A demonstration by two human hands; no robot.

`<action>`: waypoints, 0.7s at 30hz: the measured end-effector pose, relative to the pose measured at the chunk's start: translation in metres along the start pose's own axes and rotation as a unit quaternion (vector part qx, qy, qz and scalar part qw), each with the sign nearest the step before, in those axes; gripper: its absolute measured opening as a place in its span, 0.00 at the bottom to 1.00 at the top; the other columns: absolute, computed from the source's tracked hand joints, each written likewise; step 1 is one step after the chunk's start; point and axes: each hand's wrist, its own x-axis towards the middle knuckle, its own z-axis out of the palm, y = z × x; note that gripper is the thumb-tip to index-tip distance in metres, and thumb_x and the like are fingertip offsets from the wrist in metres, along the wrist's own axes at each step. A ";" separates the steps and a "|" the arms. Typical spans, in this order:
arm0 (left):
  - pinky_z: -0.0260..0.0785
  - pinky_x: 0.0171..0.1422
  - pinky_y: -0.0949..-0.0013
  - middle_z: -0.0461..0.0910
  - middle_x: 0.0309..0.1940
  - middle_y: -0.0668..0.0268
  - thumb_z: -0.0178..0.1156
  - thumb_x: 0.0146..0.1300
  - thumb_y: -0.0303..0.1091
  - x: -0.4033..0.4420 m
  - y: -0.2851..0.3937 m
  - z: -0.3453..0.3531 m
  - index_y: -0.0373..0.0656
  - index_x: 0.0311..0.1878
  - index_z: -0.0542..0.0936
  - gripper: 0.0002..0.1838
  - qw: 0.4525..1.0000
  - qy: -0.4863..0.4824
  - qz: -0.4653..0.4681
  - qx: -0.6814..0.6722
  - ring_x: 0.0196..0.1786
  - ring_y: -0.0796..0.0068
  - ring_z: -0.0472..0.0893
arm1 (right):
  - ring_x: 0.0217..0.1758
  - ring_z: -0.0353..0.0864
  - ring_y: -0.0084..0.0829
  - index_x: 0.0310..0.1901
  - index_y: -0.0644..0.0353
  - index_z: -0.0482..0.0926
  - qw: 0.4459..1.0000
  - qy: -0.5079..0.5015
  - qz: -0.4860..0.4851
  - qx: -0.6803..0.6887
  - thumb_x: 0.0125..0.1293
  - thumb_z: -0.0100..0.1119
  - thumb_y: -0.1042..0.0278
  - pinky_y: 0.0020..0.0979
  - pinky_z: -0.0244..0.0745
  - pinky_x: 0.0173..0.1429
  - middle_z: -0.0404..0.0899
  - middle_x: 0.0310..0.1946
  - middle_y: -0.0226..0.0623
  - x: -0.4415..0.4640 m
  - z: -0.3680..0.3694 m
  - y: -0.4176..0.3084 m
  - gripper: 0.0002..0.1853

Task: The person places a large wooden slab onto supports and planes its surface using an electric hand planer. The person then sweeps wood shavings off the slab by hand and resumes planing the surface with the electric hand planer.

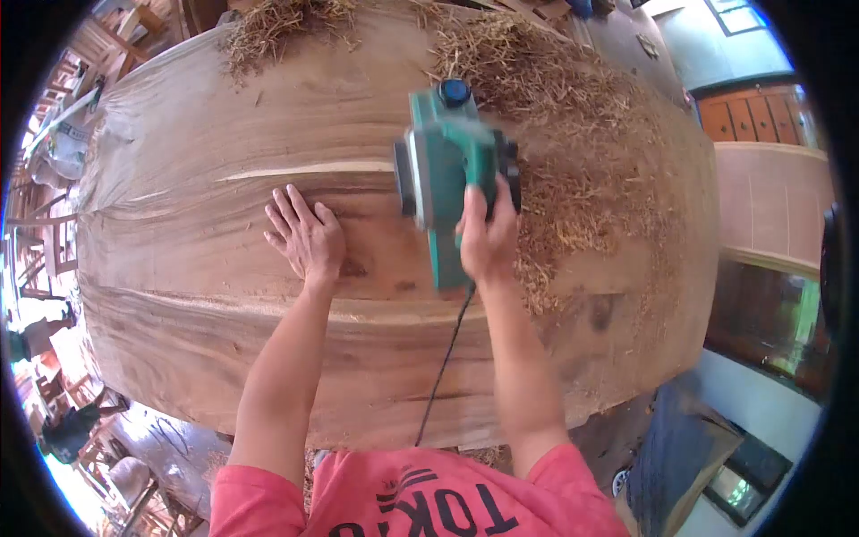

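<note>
My right hand [490,228] is wrapped round the handle of a green electric planer [440,179], which rests on a broad wooden slab [179,242]. The planer has a blue-topped knob at its far end and is slightly blurred. A dark cord [445,362] runs from its near end toward my body. To the left of the planer, my left hand [309,237] lies flat on the wood, fingers spread, holding nothing. The planer's underside is hidden.
Wood shavings [582,134] cover much of the slab's right side, with another heap [277,31] at the far edge. Wooden chairs [58,237] stand along the left. At the right are a wooden cabinet [769,201] and a dark cloth-like covering [667,456] near the floor.
</note>
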 end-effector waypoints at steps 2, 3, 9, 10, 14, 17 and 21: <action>0.37 0.83 0.33 0.49 0.84 0.55 0.42 0.77 0.48 0.002 -0.001 0.003 0.45 0.82 0.57 0.34 1.000 -0.001 0.002 0.011 0.85 0.47 0.45 | 0.49 0.87 0.55 0.60 0.64 0.77 1.000 -0.005 -0.011 -0.003 0.73 0.55 0.49 0.47 0.79 0.53 0.86 0.42 0.55 0.061 0.018 -0.018 0.26; 0.37 0.83 0.33 0.49 0.84 0.54 0.42 0.77 0.48 0.005 0.001 0.003 0.46 0.82 0.57 0.34 1.000 0.004 0.005 0.011 0.85 0.47 0.46 | 0.51 0.86 0.55 0.58 0.64 0.78 0.999 0.003 -0.036 -0.006 0.73 0.55 0.48 0.48 0.78 0.54 0.86 0.43 0.55 0.095 0.030 -0.026 0.26; 0.39 0.82 0.32 0.49 0.84 0.54 0.40 0.77 0.51 0.003 -0.004 0.007 0.51 0.83 0.56 0.34 0.999 0.009 0.014 0.039 0.85 0.46 0.47 | 0.35 0.88 0.43 0.55 0.62 0.77 0.995 -0.048 -0.052 0.070 0.74 0.51 0.45 0.43 0.79 0.49 0.84 0.28 0.46 0.197 0.070 -0.026 0.26; 0.39 0.82 0.32 0.49 0.84 0.54 0.40 0.77 0.51 0.000 -0.006 0.008 0.51 0.83 0.56 0.35 0.999 0.008 0.017 0.037 0.85 0.46 0.47 | 0.33 0.87 0.40 0.56 0.62 0.77 0.994 -0.045 -0.056 0.081 0.75 0.51 0.45 0.42 0.79 0.48 0.83 0.26 0.44 0.185 0.067 -0.022 0.25; 0.39 0.82 0.32 0.49 0.84 0.55 0.40 0.76 0.51 0.002 -0.005 0.009 0.51 0.83 0.56 0.35 0.999 0.013 0.019 0.027 0.85 0.45 0.48 | 0.27 0.83 0.34 0.58 0.60 0.76 0.995 -0.025 -0.063 0.072 0.77 0.50 0.47 0.39 0.78 0.45 0.81 0.26 0.37 0.083 0.031 -0.004 0.24; 0.38 0.83 0.33 0.49 0.84 0.55 0.40 0.76 0.51 0.003 -0.005 0.008 0.51 0.83 0.56 0.35 1.000 0.014 0.015 0.022 0.85 0.46 0.47 | 0.24 0.73 0.19 0.70 0.60 0.70 0.989 -0.055 0.018 0.133 0.78 0.53 0.54 0.27 0.69 0.27 0.75 0.27 0.28 -0.059 -0.021 0.000 0.26; 0.36 0.83 0.34 0.48 0.84 0.53 0.39 0.76 0.50 0.000 -0.006 0.010 0.49 0.82 0.57 0.34 1.000 0.014 0.018 0.007 0.85 0.44 0.46 | 0.30 0.74 0.22 0.70 0.68 0.69 0.995 -0.034 0.056 0.081 0.72 0.53 0.66 0.28 0.73 0.35 0.76 0.27 0.28 -0.279 -0.096 0.041 0.27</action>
